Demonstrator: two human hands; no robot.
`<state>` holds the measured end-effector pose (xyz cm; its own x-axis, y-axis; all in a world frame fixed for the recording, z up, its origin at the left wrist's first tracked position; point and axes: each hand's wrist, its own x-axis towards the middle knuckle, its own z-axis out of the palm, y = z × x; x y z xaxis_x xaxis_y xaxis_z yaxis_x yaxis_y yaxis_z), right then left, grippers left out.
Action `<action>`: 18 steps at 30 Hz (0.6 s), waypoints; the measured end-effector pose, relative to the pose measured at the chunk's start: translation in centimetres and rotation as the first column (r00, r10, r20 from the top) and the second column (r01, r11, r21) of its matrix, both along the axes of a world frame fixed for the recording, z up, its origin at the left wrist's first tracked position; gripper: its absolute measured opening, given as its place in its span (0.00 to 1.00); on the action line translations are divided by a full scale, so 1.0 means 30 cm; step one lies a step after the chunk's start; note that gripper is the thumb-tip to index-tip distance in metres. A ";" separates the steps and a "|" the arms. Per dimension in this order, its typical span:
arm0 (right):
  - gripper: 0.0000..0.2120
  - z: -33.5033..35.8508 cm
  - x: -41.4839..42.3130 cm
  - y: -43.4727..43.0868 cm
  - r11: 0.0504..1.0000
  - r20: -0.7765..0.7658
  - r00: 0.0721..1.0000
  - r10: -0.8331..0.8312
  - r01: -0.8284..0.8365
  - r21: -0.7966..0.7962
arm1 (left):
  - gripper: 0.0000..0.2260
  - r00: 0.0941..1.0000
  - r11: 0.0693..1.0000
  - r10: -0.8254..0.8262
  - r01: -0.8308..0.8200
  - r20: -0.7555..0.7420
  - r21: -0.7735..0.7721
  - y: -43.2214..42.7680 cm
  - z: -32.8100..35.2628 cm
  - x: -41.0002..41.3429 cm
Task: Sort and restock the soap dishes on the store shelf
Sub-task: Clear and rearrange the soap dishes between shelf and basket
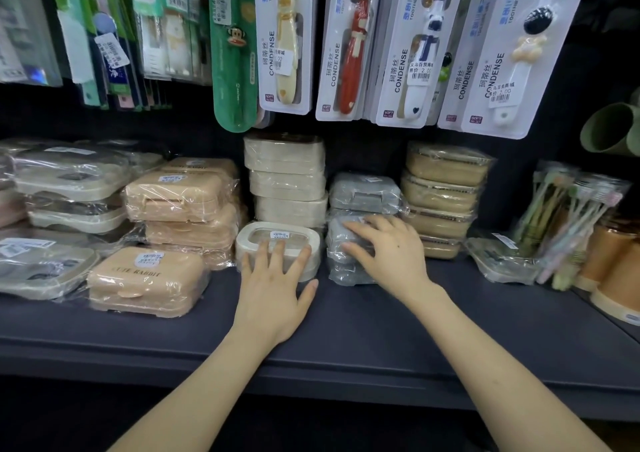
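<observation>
Wrapped soap dishes stand in stacks on the dark shelf [346, 323]. My left hand [273, 289] lies with straight fingers against the front of a white soap dish [270, 235] at the foot of a white stack [285, 178]. My right hand [388, 250] rests on top of a grey wrapped soap dish [337, 240], fingers spread and slightly bent over its edge. A second grey dish [365, 193] sits above and behind it. Tan dishes [445, 192] are stacked to the right, peach ones [180, 202] to the left.
A peach "Cute Rabbit" box [145, 280] stands forward at the left, beside cream dishes in plastic [69, 181]. Carded toothbrushes [405, 46] hang low over the stacks. Bagged brushes [568, 223] and beige cups [616, 271] fill the right end. Green cups [613, 129] sit higher right.
</observation>
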<state>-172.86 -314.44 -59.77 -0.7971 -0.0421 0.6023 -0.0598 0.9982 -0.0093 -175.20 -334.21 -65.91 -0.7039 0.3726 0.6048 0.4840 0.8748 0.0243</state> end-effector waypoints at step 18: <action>0.26 0.024 0.145 -0.144 0.993 -0.122 0.987 -0.107 0.113 0.041 | 0.24 0.982 0.986 -0.120 0.101 0.147 0.133 -0.138 0.084 0.159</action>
